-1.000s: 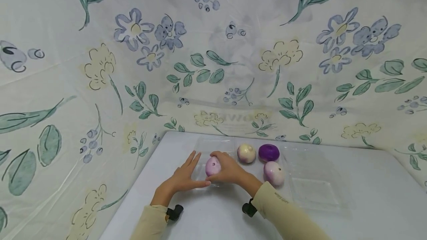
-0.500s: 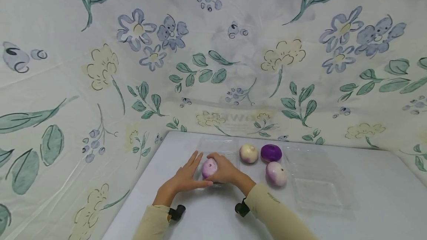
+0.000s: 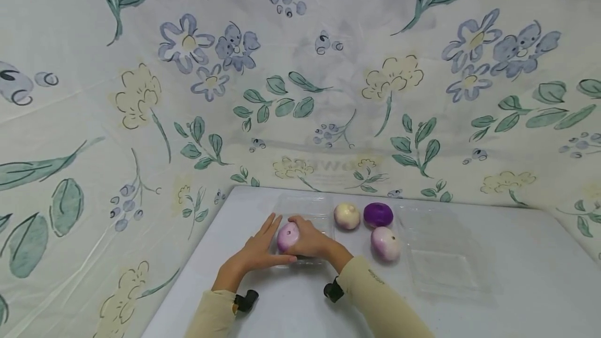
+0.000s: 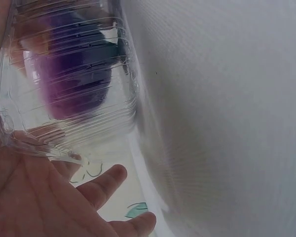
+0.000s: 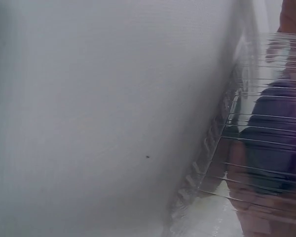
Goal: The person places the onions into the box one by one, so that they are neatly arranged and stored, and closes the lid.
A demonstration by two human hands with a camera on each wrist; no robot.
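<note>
A pale purple onion [image 3: 288, 237] is gripped by my right hand [image 3: 310, 239], thumb in front and fingers over the back. It is in the left part of a clear plastic box [image 3: 310, 203]. My left hand [image 3: 258, 249] rests against the box's left front corner, its fingers straight and spread, thumb along the front wall. In the left wrist view the onion [image 4: 74, 84] shows dark purple through the ribbed wall, and the left palm [image 4: 34, 197] lies by the box corner. The right wrist view shows the onion [image 5: 274, 143] blurred behind the clear wall.
Right of the box sit a cream onion [image 3: 347, 216], a deep purple onion [image 3: 378, 215] and a white-and-purple onion [image 3: 386, 244]. A second clear plastic box [image 3: 443, 270] lies farther right on the white table [image 3: 530, 275]. A floral sheet [image 3: 347, 119] hangs behind.
My right hand has moved the onion leftward within the box, closer to my left hand. The left hand and the other onions have stayed in place.
</note>
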